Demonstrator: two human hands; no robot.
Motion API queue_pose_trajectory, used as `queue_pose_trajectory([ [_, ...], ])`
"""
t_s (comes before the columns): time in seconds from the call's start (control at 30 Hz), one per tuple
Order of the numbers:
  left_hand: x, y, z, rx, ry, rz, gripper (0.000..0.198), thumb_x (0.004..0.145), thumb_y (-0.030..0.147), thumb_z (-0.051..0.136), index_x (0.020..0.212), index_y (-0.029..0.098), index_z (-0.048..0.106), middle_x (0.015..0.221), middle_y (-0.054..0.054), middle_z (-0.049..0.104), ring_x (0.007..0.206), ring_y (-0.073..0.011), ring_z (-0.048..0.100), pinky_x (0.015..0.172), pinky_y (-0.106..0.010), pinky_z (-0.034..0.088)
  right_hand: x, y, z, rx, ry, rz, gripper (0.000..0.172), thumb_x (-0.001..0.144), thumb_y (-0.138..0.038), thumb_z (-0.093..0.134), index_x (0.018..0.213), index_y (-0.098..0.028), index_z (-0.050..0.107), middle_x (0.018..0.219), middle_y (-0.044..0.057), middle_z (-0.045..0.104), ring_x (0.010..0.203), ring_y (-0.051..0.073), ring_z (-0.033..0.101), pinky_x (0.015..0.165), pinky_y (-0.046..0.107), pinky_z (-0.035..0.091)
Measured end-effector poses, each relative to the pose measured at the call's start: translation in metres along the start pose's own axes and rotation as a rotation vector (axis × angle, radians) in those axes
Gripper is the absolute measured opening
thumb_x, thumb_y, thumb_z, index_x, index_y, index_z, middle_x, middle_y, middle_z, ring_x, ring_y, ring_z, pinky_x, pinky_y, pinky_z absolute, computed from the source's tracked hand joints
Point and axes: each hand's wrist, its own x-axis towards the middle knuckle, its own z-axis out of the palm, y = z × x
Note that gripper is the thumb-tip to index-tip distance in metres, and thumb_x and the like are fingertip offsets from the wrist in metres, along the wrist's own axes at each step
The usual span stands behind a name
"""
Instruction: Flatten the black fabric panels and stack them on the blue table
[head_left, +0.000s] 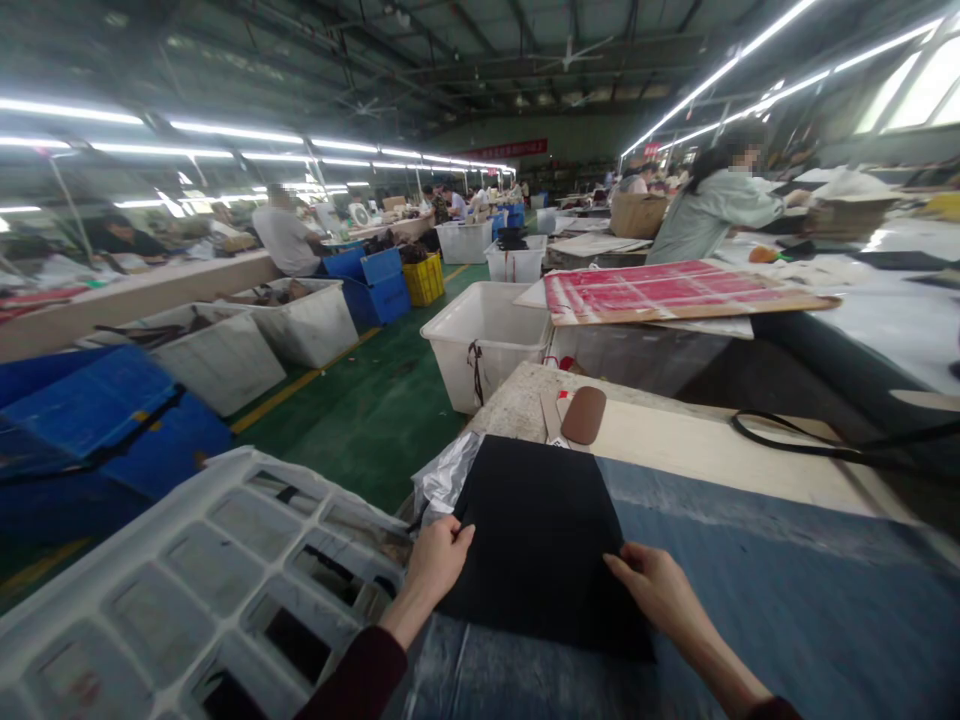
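A black sheet of flat material [544,540] lies over the blue-grey work surface [780,590], its far end beside a crumpled clear plastic bag [450,477]. My left hand [439,560] pinches the sheet's left edge between thumb and fingers. On the opposite edge, my right hand [651,578] grips the sheet with thumb and fingertips. Just beyond the sheet sits a brown rounded piece [583,416] on a pale board [675,445].
At the left stands a white plastic crate with openings [225,620]. Blue bins [112,420] and white tubs [487,330] line the green aisle. A pink-and-white board [667,290] rests ahead on the right. A black strap [810,450] lies at the right, and a person [712,205] works beyond.
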Motion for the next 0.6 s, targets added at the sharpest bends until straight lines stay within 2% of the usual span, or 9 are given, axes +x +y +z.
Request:
queue_pose_trajectory([
  [0.3,0.005,0.002,-0.002,-0.026,-0.003,-0.064,0.029,0.084,0.040,0.055,0.068,0.016,0.063,0.061,-0.002,0.062,0.058,-0.0137,0.057,0.055,-0.023,0.030,0.000,0.008,0.006,-0.016,-0.005,0.025,0.039,0.080,-0.053,0.048,0.060,-0.020,0.056,0.052,-0.001,0.053,0.053,0.016,0.050,0.051,0.027,0.030],
  [0.6,0.010,-0.007,0.006,-0.061,0.003,-0.094,0.032,0.084,0.042,0.054,0.067,0.016,0.063,0.062,-0.002,0.063,0.060,-0.0142,0.058,0.057,-0.023,0.032,0.003,0.010,0.009,-0.053,-0.008,0.056,0.036,0.080,-0.052,0.049,0.064,-0.021,0.059,0.058,0.000,0.058,0.058,0.016,0.053,0.054,0.026,0.032],
])
